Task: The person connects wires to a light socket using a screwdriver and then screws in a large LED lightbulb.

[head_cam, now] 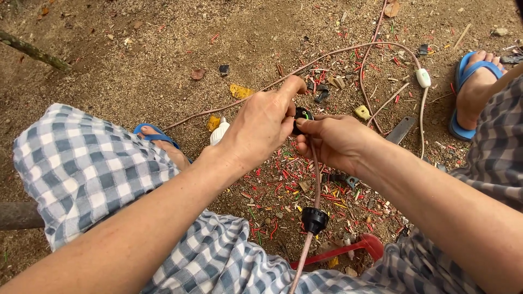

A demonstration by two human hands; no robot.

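Both hands meet over the dirt between the person's knees. The left hand (261,122) pinches a small black fitting (301,117), fingers closed on its top, and the right hand (332,141) clamps the same fitting and the pinkish cord (316,179) running down from it. Lower on the cord sits a black cap (314,219) — loose from the fitting, well apart. Red wire scraps (283,179) litter the ground, a white switch (423,78) lies on the far cord, and red pliers (348,247) lie near the cap.

Bare dirt ground (163,43), wire scraps (283,179), pink cord (348,50), dry leaves (198,73)
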